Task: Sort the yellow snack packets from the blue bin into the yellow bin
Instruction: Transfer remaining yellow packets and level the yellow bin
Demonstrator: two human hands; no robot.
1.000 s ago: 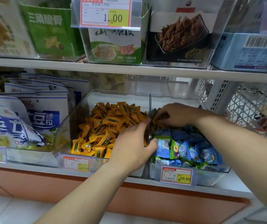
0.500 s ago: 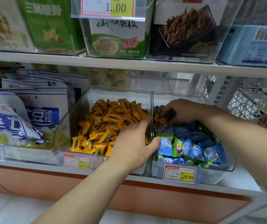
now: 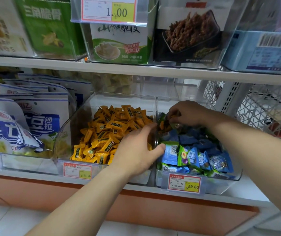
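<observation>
Two clear bins stand side by side on the lower shelf. The yellow bin (image 3: 78,126) on the left is heaped with yellow snack packets (image 3: 109,133). The blue bin (image 3: 235,178) on the right holds blue and green packets (image 3: 197,155), with a few yellow packets (image 3: 162,126) at its back left corner. My left hand (image 3: 138,150) grips the divider wall between the bins, thumb on the blue side. My right hand (image 3: 187,113) is over the back of the blue bin, its fingertips pinched on a yellow packet there.
Large blue and white snack bags (image 3: 25,123) fill the bin to the left. The shelf above (image 3: 136,69) carries boxed snacks and a price tag close over the bins. A white wire mesh rack (image 3: 264,108) stands to the right. Price labels hang on the bin fronts.
My right hand has stayed at the back of the blue bin, fingers working among the yellow packets. The left hand has kept its hold on the divider. The view has moved closer.
</observation>
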